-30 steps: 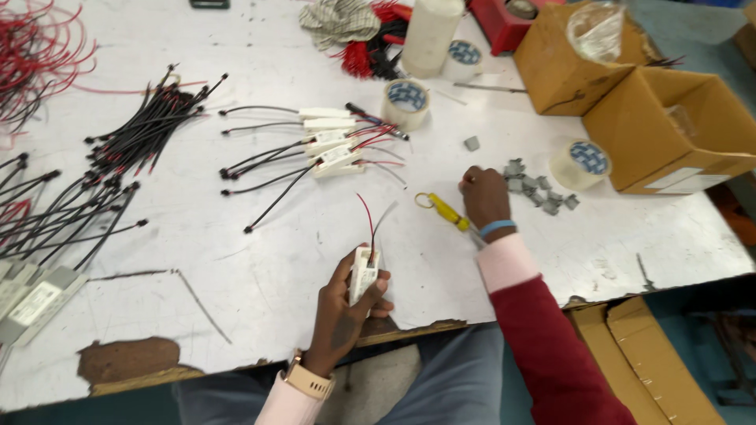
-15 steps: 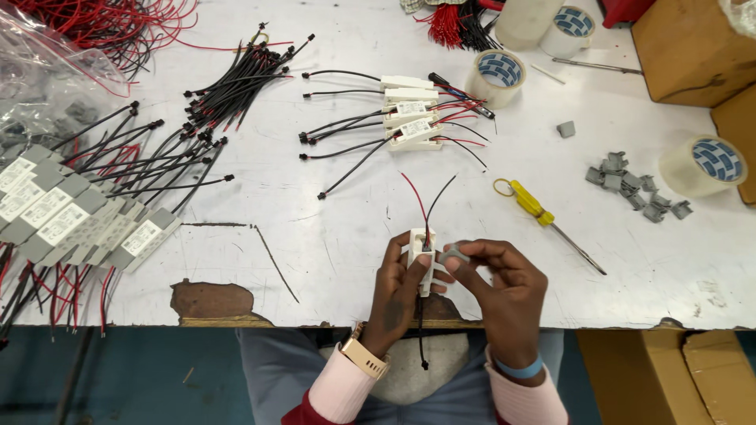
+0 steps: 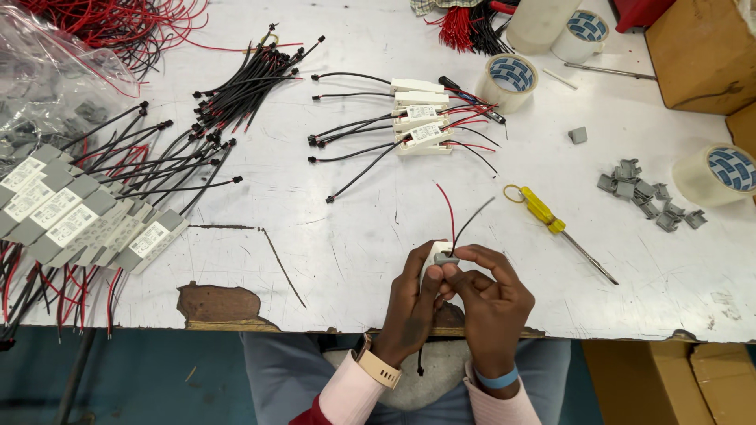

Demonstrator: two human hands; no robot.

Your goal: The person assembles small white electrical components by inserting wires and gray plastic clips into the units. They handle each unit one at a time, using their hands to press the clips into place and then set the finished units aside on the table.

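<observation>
My left hand [image 3: 411, 303] grips a small white driver module [image 3: 435, 253] at the near table edge. A red and a black wire rise from the module's top; a black lead hangs below my wrists. My right hand [image 3: 490, 295] pinches a small grey cap [image 3: 446, 257] against the module's upper end. Both hands touch each other around the module. A yellow-handled screwdriver [image 3: 543, 211] lies just right of my hands. A heap of grey caps [image 3: 647, 195] sits farther right.
Several finished white modules with leads [image 3: 417, 118] lie mid-table. Black connector leads [image 3: 236, 86] and grey-ended modules [image 3: 79, 220] fill the left. Tape rolls [image 3: 508, 79] [image 3: 720, 175] and a cardboard box [image 3: 701, 47] stand right. A chipped patch [image 3: 216, 303] marks the front edge.
My right hand came back from the grey caps to the module with a cap. Both hands now hold the module together. The view shifted left and tilted down.
</observation>
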